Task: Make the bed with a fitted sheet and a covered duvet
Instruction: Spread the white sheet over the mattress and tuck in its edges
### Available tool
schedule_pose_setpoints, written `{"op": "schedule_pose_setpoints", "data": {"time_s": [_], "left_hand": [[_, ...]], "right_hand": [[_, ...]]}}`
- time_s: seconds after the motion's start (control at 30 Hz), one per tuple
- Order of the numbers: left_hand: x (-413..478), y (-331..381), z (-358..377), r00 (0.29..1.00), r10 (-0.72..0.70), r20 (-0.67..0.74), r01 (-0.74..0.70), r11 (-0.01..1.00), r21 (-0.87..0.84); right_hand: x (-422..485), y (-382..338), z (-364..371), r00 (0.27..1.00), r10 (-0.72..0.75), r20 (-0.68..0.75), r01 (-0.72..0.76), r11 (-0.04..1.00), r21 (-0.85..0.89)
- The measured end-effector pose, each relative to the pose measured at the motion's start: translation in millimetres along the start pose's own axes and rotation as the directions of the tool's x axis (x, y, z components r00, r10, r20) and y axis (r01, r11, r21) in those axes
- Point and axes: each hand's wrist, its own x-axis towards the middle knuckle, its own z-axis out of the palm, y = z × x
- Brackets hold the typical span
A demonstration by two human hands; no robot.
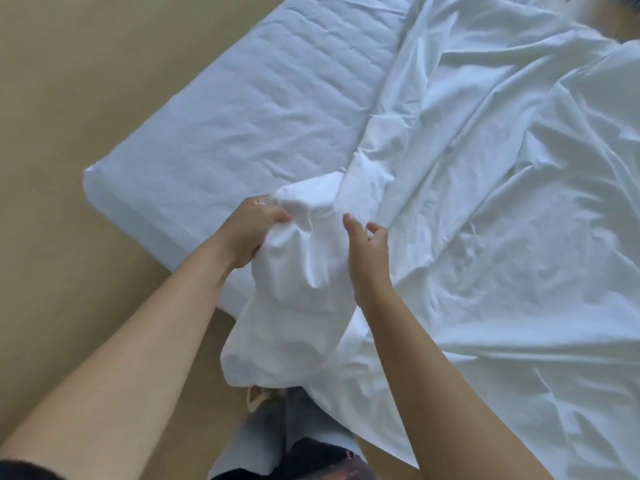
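Left hand (254,230) is clamped on a bunched corner of the duvet (304,271), fingers buried in the cloth. Right hand (367,251) rests against the bundle's other side with fingers loosely spread, gripping nothing.

The duvet sprawls rumpled over the right half of the mattress (249,109), its near corner lifted off the bed and hanging toward the floor (52,98). The fitted sheet (173,188) looks already on, smooth over the visible corner.

The step seems to be seating the filling into the cover's corner. To do it well, I judge, both hands should pinch cover and filling together at the very tip, then shake outward so the layers settle flat without twisting.

The cover is the only container here; its thick corner suggests filling inside, though I cannot tell how far it reaches. Nothing else holds anything.
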Motion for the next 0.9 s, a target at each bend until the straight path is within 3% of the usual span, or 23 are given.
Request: {"op": "schedule_pose_setpoints", "data": {"time_s": [0.07, 0.2, 0.27, 0.33, 0.5, 0.57, 0.67, 0.77, 0.9], "left_hand": [[-6, 28, -25, 0.996, 0.086, -0.023, -0.082, 0.987, 0.135], [-11, 68, -64, 0.984, 0.181, 0.002, -0.172, 0.936, 0.307], [-12, 77, -86, 0.98, 0.201, -0.003, -0.186, 0.913, 0.364], [-8, 85, -114, 0.977, 0.206, -0.054, -0.173, 0.915, 0.366], [12, 132, -217, 0.916, 0.337, -0.216, -0.301, 0.935, 0.186], [27, 156, -268, 0.894, 0.364, -0.26, -0.311, 0.924, 0.224], [60, 178, -346, 0.904, 0.317, -0.288, -0.194, 0.903, 0.384], [94, 180, -414, 0.89, 0.269, -0.368, -0.098, 0.901, 0.423], [118, 156, -460, 0.894, 0.208, -0.397, 0.034, 0.852, 0.523]], "right_hand": [[9, -28, 31, 0.988, 0.019, 0.154, -0.022, 1.0, 0.016], [21, -93, 95, 0.863, 0.113, 0.493, -0.21, 0.967, 0.147], [25, -119, 128, 0.896, 0.077, 0.438, -0.178, 0.964, 0.196], [30, -147, 163, 0.941, -0.015, 0.337, -0.048, 0.983, 0.178], [34, -239, 267, 0.911, -0.239, 0.335, 0.188, 0.966, 0.178], [37, -271, 315, 0.913, -0.258, 0.315, 0.19, 0.954, 0.23], [42, -308, 391, 0.921, -0.264, 0.287, 0.179, 0.94, 0.289], [54, -330, 460, 0.897, -0.285, 0.339, 0.205, 0.946, 0.253], [71, -305, 510, 0.923, -0.097, 0.373, 0.047, 0.989, 0.141]]}}
